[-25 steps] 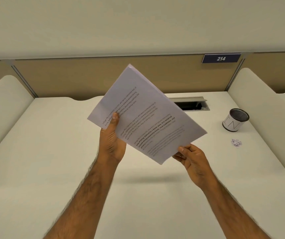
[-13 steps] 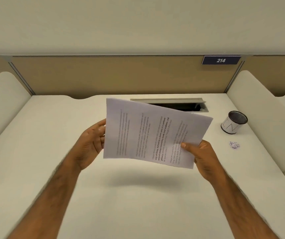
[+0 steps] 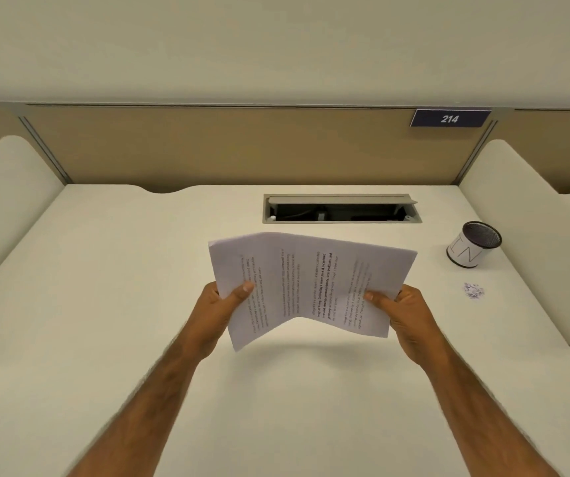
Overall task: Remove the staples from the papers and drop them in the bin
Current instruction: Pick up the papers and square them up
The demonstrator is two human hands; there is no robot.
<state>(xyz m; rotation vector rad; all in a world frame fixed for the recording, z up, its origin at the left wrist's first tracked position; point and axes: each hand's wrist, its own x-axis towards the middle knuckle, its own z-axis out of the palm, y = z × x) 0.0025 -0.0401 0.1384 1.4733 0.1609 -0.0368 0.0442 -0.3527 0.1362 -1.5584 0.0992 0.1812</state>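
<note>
A stack of printed papers [image 3: 306, 287] is held in the air above the white desk [image 3: 104, 304], turned sideways and bowed in the middle. My left hand [image 3: 223, 306] grips its left edge with the thumb on top. My right hand [image 3: 399, 313] grips its right edge, thumb on the print. No staple is visible on the papers. The small round bin [image 3: 473, 249], white with a dark mesh inside, stands at the far right of the desk. A little heap of small bits [image 3: 473, 290] lies on the desk just in front of the bin.
An open cable hatch [image 3: 341, 208] is sunk into the desk behind the papers. Rounded white dividers stand at the left [image 3: 4, 194] and right [image 3: 524, 215]. A tan partition with a "214" sign [image 3: 449, 118] closes the back.
The papers have turned from a tilted diagonal to sideways and come lower and nearer to me. My left hand shifted from under the sheets to the left edge.
</note>
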